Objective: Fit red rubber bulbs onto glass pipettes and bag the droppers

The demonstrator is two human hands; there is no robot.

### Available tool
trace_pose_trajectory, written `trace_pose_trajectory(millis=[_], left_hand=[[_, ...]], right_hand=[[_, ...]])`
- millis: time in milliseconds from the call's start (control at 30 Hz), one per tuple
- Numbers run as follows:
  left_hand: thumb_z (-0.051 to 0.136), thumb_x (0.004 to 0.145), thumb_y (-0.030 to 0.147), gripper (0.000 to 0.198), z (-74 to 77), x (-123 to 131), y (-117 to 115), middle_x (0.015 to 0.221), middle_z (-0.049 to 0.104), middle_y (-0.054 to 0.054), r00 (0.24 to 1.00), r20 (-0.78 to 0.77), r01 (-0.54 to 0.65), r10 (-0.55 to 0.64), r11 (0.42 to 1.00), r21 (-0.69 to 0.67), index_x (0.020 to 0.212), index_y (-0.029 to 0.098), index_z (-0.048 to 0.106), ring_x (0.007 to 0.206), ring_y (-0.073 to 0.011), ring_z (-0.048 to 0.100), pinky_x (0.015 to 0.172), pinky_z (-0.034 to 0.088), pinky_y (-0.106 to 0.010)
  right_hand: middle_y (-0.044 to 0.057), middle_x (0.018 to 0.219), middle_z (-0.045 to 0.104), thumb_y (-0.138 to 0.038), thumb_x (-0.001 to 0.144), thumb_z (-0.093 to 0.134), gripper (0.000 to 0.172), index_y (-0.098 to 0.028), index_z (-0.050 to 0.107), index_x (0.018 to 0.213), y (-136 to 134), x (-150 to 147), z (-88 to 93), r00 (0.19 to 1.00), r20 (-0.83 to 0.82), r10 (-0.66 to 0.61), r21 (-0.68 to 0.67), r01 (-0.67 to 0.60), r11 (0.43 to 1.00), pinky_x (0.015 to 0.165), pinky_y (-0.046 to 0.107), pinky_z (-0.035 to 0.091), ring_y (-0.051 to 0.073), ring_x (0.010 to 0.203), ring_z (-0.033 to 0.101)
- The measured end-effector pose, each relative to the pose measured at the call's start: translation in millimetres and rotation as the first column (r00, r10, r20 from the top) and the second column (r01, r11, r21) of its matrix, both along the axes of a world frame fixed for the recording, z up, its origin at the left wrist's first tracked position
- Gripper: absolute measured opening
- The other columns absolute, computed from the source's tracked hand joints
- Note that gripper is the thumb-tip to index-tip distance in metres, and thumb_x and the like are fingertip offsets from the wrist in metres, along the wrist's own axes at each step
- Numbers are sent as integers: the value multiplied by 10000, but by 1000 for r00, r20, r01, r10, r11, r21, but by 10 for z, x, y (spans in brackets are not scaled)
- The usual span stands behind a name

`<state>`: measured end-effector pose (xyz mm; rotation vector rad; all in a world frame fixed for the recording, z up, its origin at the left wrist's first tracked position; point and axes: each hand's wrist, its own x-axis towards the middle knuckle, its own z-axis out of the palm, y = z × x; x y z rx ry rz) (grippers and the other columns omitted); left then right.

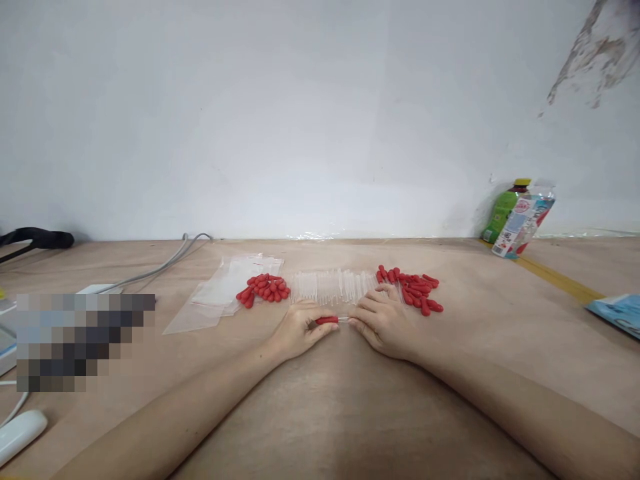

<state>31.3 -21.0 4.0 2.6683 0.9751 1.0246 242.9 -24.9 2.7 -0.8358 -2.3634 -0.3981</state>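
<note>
My left hand (pixel 301 328) pinches a red rubber dropper bulb (pixel 327 321) between thumb and fingers. From the right, my right hand (pixel 381 321) grips a thin clear dropper tube (pixel 343 320), most of it hidden by the fingers. The tube's end meets the mouth of the bulb; how deep it sits inside cannot be made out. Just beyond both hands lies a row of clear dropper tubes (pixel 325 285). A heap of red bulbs (pixel 270 288) rests to the left of the row, and another group of red bulbs (pixel 419 288) is spread to its right.
Clear plastic bags (pixel 210 293) lie under and left of the left heap. A grey cable (pixel 165 265) crosses the table (pixel 320 413) at left, near a white mouse (pixel 23 433). A green bottle (pixel 501 213) and a clear labelled bottle (pixel 525 223) lean against the wall.
</note>
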Motion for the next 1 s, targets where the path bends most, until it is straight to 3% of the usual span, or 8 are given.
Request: trace_pose_trajectory(millis=[133, 233, 333, 433, 633, 833, 1000], left_hand=[[617, 739, 360, 380, -11, -53, 17, 918, 622, -51, 992, 62, -117, 113, 991, 58, 1078, 200, 550, 844, -185, 537, 776, 407, -331], [578, 770, 315, 351, -17, -86, 13, 979, 581, -67, 984, 68, -168, 163, 983, 75, 1101, 208, 528, 905, -197, 514, 798, 403, -345], [549, 782, 256, 221, -19, -89, 5, 958, 570, -60, 991, -2, -136, 136, 989, 62, 995, 208, 582, 895, -191, 514, 789, 406, -337], [539, 780, 233, 146, -18, -76, 7, 941, 569, -57, 990, -65, -120, 123, 992, 42, 902, 201, 613, 884, -191, 515, 782, 406, -343], [540, 782, 244, 138, -25, -73, 21, 945, 566, -58, 986, -87, -145, 145, 989, 12, 879, 195, 625, 892, -194, 514, 788, 404, -349], [533, 790, 252, 127, -40, -77, 24, 936, 571, -56, 986, -95, -140, 140, 990, 1, 846, 192, 630, 884, -192, 522, 786, 407, -349], [533, 789, 249, 123, -37, -70, 27, 919, 575, -55, 988, -80, -129, 129, 992, 1, 831, 192, 633, 869, -186, 531, 783, 413, -344]], right_hand=[[20, 729, 598, -247, 842, 443, 204, -208, 634, 783, 24, 105, 50, 997, 11, -78, 25, 77, 997, 771, 346, 222, 141, 731, 467], [26, 719, 626, -285, 842, 436, 253, -208, 648, 728, 134, 254, 130, 949, -106, -298, -11, 299, 954, 730, 343, 215, 153, 723, 493], [22, 673, 646, -345, 830, 422, 293, -217, 657, 709, 293, 436, 251, 808, -160, -568, -151, 548, 823, 693, 341, 206, 170, 680, 527], [24, 641, 654, -345, 810, 407, 281, -220, 658, 798, 420, 565, 323, 684, -134, -717, -228, 683, 694, 693, 345, 197, 193, 675, 551], [76, 723, 669, -276, 805, 360, 298, -179, 641, 818, 466, 545, 194, 622, 9, -783, -109, 779, 617, 716, 370, 179, 211, 689, 570], [87, 681, 658, -237, 779, 382, 260, -163, 620, 706, 425, 478, 79, 631, 93, -770, -58, 776, 629, 691, 371, 188, 201, 653, 564], [84, 691, 659, -309, 787, 384, 307, -185, 628, 649, 389, 474, 113, 650, 86, -755, -131, 758, 638, 697, 387, 206, 221, 683, 560]])
